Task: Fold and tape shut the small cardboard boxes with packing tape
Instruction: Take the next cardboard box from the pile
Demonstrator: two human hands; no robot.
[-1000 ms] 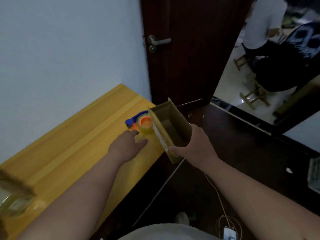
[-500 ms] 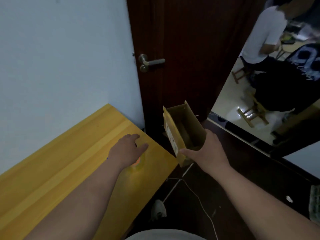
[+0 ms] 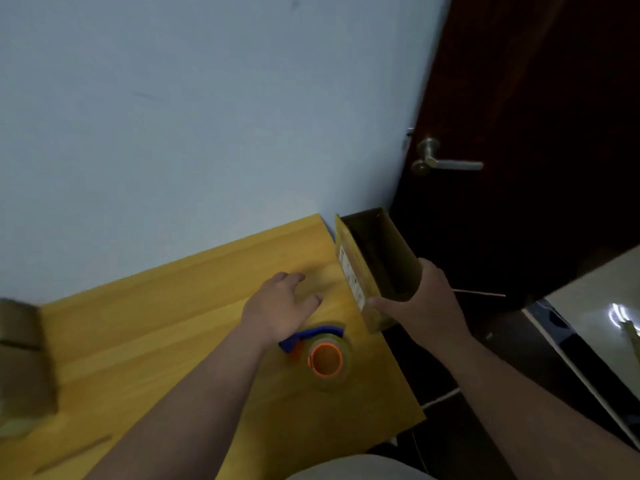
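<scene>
A small brown cardboard box (image 3: 375,265) with its top open and a white label on its side is held at the table's right edge by my right hand (image 3: 420,301), which grips its near end. My left hand (image 3: 280,308) hovers over the yellow wooden table (image 3: 156,341) with fingers spread, holding nothing. Just below it lies a roll of clear packing tape (image 3: 327,360) with an orange core on a blue dispenser.
More cardboard boxes (image 3: 20,362) sit blurred at the table's left edge. A pale wall runs behind the table. A dark wooden door (image 3: 540,133) with a metal lever handle (image 3: 446,163) stands to the right, above a dark floor with a white cable.
The view has swung left and up. My left hand has lifted off the tape roll, which now shows below it. My right hand still holds the box, now by the table's corner.
</scene>
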